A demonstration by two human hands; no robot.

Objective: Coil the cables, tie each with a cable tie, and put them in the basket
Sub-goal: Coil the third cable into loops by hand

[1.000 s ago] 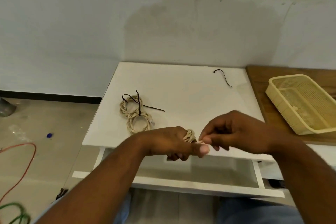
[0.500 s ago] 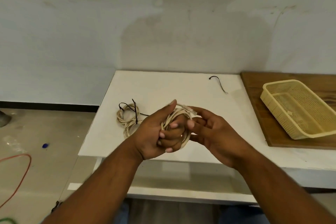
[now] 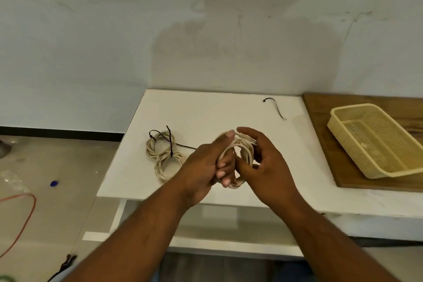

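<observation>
Over the white table (image 3: 206, 110), we had raised the beige cable coil (image 3: 246, 155), left hand (image 3: 201, 167) curled through it, right hand (image 3: 270, 167) gripping its far side, ready for tying.

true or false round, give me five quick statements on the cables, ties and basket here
1. The left hand and right hand both hold the beige cable coil. True.
2. The basket already has a coiled cable in it. False: no cable lies in it.
3. A loose cable tie lies on the white table near the wall. True.
4. The tied cables lie to the right of both hands. False: they lie left of the left hand.
5. The basket stands on the white table. False: it stands on the wooden board.
</observation>
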